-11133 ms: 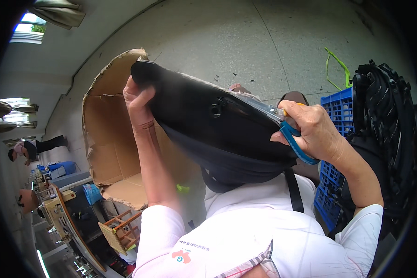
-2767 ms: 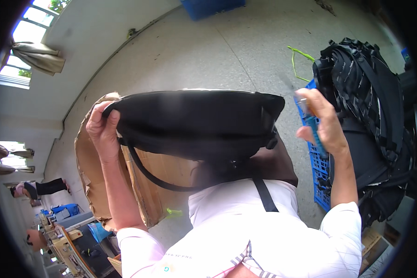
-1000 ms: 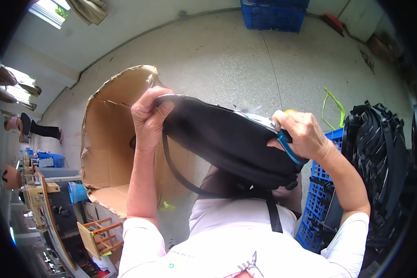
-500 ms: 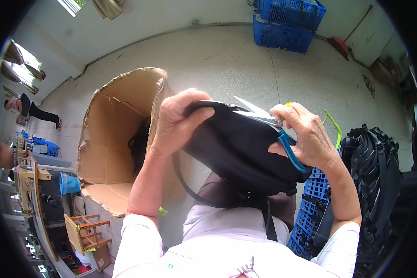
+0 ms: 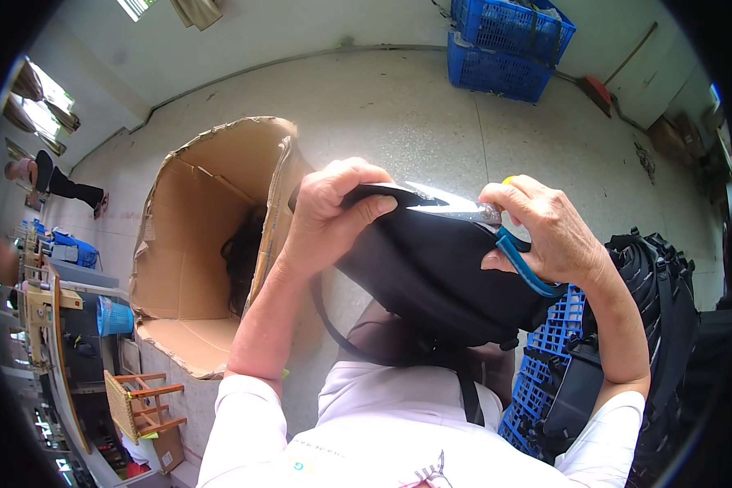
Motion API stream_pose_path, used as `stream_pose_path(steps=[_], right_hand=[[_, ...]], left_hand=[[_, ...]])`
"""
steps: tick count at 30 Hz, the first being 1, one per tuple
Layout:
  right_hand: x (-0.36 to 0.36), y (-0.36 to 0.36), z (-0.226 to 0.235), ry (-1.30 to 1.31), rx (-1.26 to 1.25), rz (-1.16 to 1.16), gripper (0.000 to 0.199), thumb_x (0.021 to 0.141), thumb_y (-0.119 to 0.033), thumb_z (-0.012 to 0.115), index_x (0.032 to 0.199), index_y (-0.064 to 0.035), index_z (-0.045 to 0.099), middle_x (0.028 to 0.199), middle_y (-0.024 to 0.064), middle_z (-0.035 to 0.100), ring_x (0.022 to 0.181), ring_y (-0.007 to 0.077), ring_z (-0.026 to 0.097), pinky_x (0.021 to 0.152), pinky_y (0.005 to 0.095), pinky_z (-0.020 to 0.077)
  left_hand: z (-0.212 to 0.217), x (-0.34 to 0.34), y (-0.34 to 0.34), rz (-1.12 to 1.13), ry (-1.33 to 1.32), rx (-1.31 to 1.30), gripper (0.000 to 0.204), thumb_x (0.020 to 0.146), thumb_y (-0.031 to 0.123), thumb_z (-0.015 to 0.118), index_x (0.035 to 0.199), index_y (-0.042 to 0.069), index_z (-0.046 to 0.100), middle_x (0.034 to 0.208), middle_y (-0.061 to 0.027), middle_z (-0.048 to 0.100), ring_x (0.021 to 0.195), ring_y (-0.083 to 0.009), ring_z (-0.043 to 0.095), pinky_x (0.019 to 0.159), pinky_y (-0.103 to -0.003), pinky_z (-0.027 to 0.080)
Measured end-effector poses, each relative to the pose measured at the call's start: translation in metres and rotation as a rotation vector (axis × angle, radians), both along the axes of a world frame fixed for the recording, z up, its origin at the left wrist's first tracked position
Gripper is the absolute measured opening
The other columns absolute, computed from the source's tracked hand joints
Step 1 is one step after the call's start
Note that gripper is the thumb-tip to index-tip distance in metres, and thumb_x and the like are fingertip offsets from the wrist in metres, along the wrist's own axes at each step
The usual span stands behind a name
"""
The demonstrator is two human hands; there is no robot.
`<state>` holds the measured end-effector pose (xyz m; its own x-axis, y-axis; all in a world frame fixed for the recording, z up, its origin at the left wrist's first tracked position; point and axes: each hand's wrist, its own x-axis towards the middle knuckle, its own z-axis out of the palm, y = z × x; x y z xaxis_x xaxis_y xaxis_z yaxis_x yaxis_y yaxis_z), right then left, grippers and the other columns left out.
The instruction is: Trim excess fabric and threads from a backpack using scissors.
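Observation:
A black fabric bag (image 5: 447, 272) with straps rests over my lap, its upper edge raised in front of me. My left hand (image 5: 337, 207) pinches that upper edge between thumb and fingers. In my right hand (image 5: 549, 228) are scissors (image 5: 503, 218) with a blue handle loop and a bit of yellow showing behind the fingers. The bright blades lie along the bag's top edge, pointing toward my left hand. Glare and the fabric partly hide the blade tips.
A large open cardboard box (image 5: 191, 244) with dark stuff inside stands to my left. At right are a blue crate (image 5: 537, 358) and piled black bags (image 5: 651, 301). Stacked blue crates (image 5: 504, 61) stand far ahead; a wooden stool (image 5: 142, 403) is lower left. Another person (image 5: 57, 183) is far left.
The scissor blades, spread apart before, now lie closer together along the bag's edge. Both hands and the bag have shifted slightly right in view.

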<state>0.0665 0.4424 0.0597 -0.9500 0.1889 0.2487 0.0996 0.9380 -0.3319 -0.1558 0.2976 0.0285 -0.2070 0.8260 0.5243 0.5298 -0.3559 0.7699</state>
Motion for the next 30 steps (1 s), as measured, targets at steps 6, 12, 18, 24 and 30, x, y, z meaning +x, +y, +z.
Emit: stream_pose_path(steps=[6, 12, 18, 24, 30], right_hand=[[-0.002, -0.003, -0.010, 0.079, 0.069, 0.021, 0.046, 0.071, -0.042, 0.069, 0.094, -0.0048, 0.055, 0.074, 0.0096, 0.061, 0.066, 0.0244, 0.060, 0.061, 0.0333, 0.0488], [0.003, -0.004, -0.015, 0.145, -0.049, -0.021, 0.050, 0.062, -0.036, 0.076, 0.096, -0.0051, 0.057, 0.068, 0.0088, 0.055, 0.058, 0.0222, 0.054, 0.057, 0.0315, 0.0458], [-0.009, -0.006, -0.011, 0.175, 0.028, -0.010, 0.043, 0.066, -0.034, 0.075, 0.096, -0.0075, 0.057, 0.065, 0.0079, 0.056, 0.058, 0.0218, 0.055, 0.055, 0.0310, 0.0454], [-0.006, -0.013, -0.026, 0.225, -0.135, -0.103, 0.049, 0.071, -0.036, 0.073, 0.103, -0.0025, 0.057, 0.060, 0.0006, 0.046, 0.052, 0.0113, 0.046, 0.049, 0.0252, 0.0371], [0.028, 0.018, -0.029, 0.679, -0.277, -0.390, 0.052, 0.079, -0.042, 0.064, 0.112, -0.0033, 0.055, 0.061, -0.0053, 0.041, 0.053, 0.0024, 0.042, 0.049, 0.0176, 0.0325]], left_hand=[[-0.003, -0.002, -0.001, 0.034, -0.020, -0.012, 0.020, 0.070, 0.003, 0.070, 0.086, 0.001, 0.059, 0.076, -0.0065, 0.060, 0.070, -0.0162, 0.056, 0.065, -0.025, 0.044], [-0.002, -0.001, 0.002, 0.030, -0.074, -0.033, 0.016, 0.072, 0.003, 0.068, 0.085, 0.000, 0.059, 0.075, -0.0068, 0.060, 0.068, -0.0151, 0.055, 0.064, -0.024, 0.043], [-0.004, -0.004, -0.001, 0.050, -0.026, -0.026, 0.016, 0.070, 0.004, 0.068, 0.083, 0.001, 0.060, 0.074, -0.0079, 0.060, 0.069, -0.0177, 0.057, 0.064, -0.026, 0.044], [0.001, -0.005, -0.014, 0.139, 0.097, -0.019, 0.016, 0.073, 0.007, 0.068, 0.084, 0.001, 0.058, 0.071, -0.0068, 0.058, 0.067, -0.0131, 0.054, 0.062, -0.024, 0.041], [0.058, -0.090, -0.133, 0.786, -0.118, 0.071, 0.016, 0.074, 0.006, 0.064, 0.089, 0.002, 0.065, 0.081, -0.0025, 0.062, 0.074, -0.0116, 0.056, 0.071, -0.025, 0.044]])
